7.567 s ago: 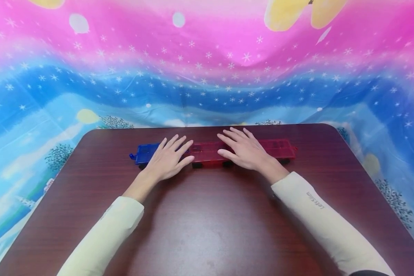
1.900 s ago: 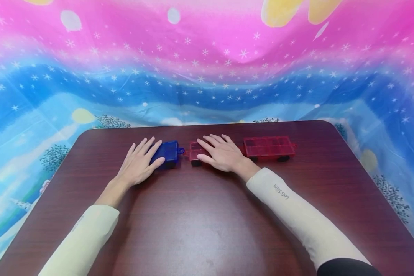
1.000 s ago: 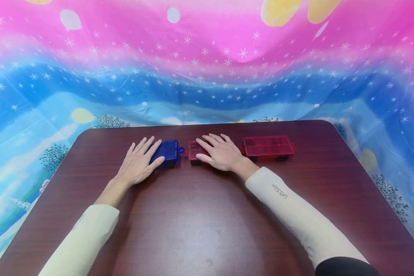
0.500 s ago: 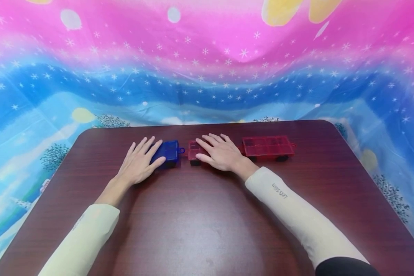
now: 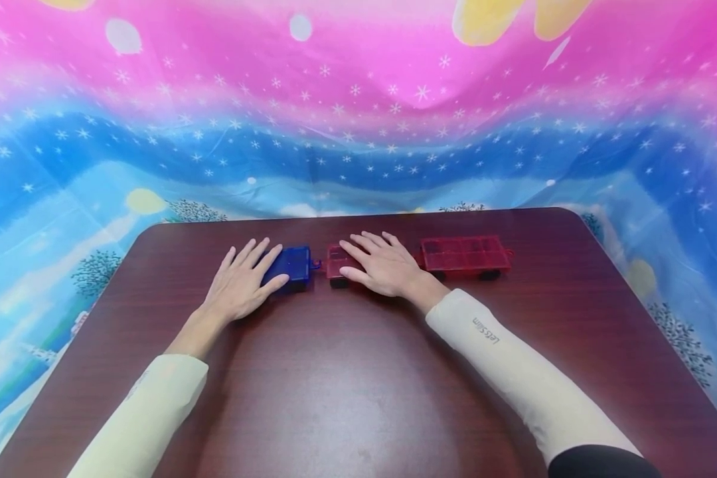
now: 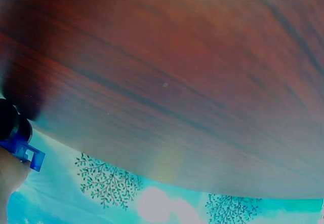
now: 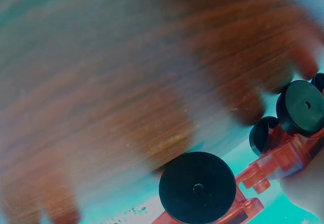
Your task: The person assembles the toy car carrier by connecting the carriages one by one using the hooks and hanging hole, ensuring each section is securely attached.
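A blue see-through toy train car (image 5: 293,265) with black wheels stands near the table's far edge. My left hand (image 5: 239,282) lies over its left part, fingers spread, thumb along the near side; the underside of the grip is hidden. Right of it, a red toy train car (image 5: 337,262) sits mostly covered by my right hand (image 5: 379,265), also with spread fingers. Between the two cars, the blue coupling ring (image 5: 316,264) lies at the red car's hook. A second red car (image 5: 463,253) trails at the right, joined behind my right hand. Black wheels (image 7: 197,187) and red couplings fill the right wrist view.
The cars stand in one row on a dark brown wooden table (image 5: 334,385). Behind it hangs a pink and blue snowflake cloth (image 5: 358,133), close to the table's far edge.
Both hands have shifted left since the oldest frame, opening a gap between blue and red cars. In the last half second the blue ring has dropped lower, onto the red hook.
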`<state>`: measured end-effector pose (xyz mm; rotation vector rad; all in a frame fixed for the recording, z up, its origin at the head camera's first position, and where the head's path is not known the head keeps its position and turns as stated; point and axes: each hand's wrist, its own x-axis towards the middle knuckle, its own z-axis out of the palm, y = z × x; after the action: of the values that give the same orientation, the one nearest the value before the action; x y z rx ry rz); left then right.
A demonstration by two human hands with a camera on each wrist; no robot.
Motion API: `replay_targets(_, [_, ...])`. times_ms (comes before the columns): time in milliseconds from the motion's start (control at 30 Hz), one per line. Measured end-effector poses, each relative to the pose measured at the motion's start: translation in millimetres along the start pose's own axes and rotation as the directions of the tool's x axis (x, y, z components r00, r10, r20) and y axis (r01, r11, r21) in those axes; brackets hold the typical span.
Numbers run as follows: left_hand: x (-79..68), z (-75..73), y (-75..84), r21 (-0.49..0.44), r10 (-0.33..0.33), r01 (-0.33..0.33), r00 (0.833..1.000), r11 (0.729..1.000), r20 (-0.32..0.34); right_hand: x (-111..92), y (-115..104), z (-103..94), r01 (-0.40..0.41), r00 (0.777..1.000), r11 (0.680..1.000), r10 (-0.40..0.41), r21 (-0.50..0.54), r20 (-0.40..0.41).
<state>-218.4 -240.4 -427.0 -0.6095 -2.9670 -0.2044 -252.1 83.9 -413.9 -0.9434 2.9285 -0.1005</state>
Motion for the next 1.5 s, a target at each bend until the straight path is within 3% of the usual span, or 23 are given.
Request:
replay_targets(933, [5.8, -6.1, 2.4, 0.018, -0.015, 0.014, 0.998, 1.000, 0.062, 3.3, -1.6, -4.2, -0.002, 1.000, 1.000, 0.002, 0.028, 0.018])
replay_targets(1500, [13.8, -7.9, 19.8, 0.017, 0.007, -0.007, 0.999, 1.000, 0.052, -1.7, 1.9, -12.5, -0.015, 1.000, 1.000, 0.015, -0.003, -0.011])
